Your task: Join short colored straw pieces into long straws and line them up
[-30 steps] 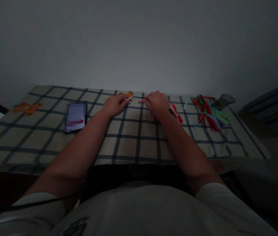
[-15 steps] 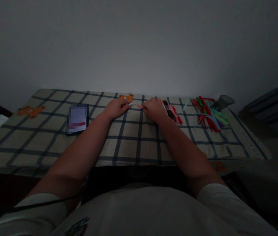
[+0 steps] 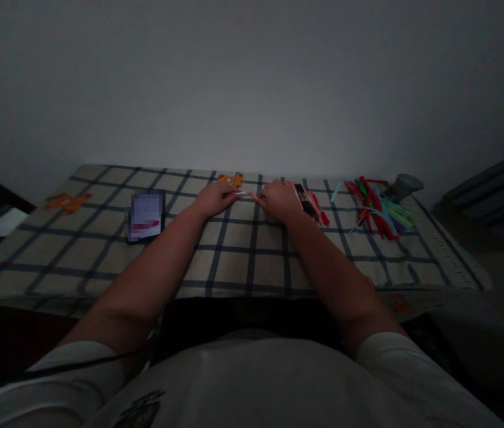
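Both my hands rest at the far middle of a checked tablecloth [image 3: 234, 261]. My left hand [image 3: 214, 198] and my right hand [image 3: 279, 201] pinch opposite ends of a thin pink paper strip [image 3: 247, 194] stretched between them, fingers closed on it. Just right of my right hand lies a small bundle of red and pink strips with something dark [image 3: 311, 204].
A pile of red, green and blue paper strips [image 3: 379, 208] lies at the far right, beside a grey jar [image 3: 406, 184]. A phone with a lit screen [image 3: 146, 215] lies to the left. Orange bear prints [image 3: 67, 203] mark the cloth. A wall stands behind the table.
My two hands have come closer together, and the strip ends have met between them. The view has shifted slightly, so the table sits a little lower in frame.
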A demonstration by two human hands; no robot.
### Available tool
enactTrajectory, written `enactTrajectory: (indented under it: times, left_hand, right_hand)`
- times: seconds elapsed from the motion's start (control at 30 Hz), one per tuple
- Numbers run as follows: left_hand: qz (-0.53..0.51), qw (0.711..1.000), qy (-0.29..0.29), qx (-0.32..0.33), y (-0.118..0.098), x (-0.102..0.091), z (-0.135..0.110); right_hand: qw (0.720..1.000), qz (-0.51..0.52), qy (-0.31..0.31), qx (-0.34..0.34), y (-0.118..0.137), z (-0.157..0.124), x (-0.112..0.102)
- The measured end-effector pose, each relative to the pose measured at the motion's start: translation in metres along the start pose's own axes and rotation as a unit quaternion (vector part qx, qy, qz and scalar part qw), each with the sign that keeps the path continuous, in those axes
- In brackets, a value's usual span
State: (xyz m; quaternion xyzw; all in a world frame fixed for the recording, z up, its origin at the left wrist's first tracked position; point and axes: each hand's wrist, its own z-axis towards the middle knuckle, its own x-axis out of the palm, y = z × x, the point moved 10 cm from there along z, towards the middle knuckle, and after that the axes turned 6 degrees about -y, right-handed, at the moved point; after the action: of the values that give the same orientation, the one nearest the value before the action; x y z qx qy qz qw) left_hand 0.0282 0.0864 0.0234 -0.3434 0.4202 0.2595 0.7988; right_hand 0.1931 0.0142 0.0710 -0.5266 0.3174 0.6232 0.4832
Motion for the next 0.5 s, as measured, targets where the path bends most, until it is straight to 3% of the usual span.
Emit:
enactTrajectory:
  times: [0.27, 0.5]
  left_hand:
    - [-0.026, 1.0, -0.004, 0.002, 0.003, 0.005, -0.001]
    - [-0.026, 0.999, -0.009, 0.025, -0.002, 0.005, -0.001]
  right_hand:
    - [0.997, 0.036, -0.072, 0.009, -0.008, 0.006, 0.004]
    - [0.999, 0.002, -0.048, -0.025, 0.002, 0.006, 0.012]
